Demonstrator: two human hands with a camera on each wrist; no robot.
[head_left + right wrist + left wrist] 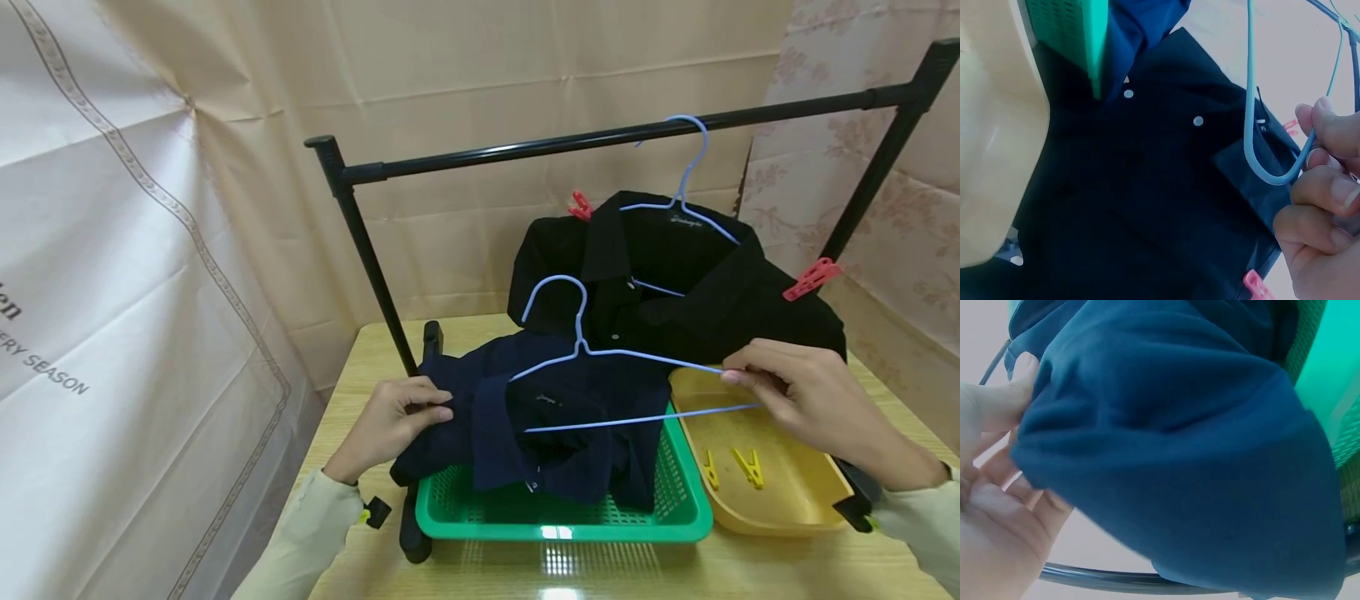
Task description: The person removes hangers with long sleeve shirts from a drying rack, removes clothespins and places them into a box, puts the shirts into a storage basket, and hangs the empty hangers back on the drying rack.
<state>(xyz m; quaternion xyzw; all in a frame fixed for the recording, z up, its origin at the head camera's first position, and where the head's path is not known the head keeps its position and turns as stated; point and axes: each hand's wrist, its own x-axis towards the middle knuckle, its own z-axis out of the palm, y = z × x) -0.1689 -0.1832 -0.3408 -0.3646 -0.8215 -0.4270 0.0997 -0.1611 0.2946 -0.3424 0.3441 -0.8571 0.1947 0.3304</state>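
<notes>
Pinching a navy-blue cloth shirt point(498, 429) with left fingers point(415, 388), a thin light-blue hanger point(581, 344) with right fingers point(757, 358), over a green plastic basket point(495, 531) toward the tabletop point(367, 358)'s left edge. Seemingly putting the hanger inside; likely needing its bare end tucked in next.

navy shirt point(497, 442), black shirt point(720, 312), 2 baby-blue hangers point(581, 317), green basket point(487, 531), kinda mustard tray point(795, 475), 2 yellow clips point(750, 469), 2 pinkish-red clips point(813, 278), plus pink-floral cloth point(930, 192) lol

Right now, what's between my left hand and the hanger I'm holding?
In the head view, part of the navy shirt, collar included, lies between your left hand and the blue hanger.
</notes>
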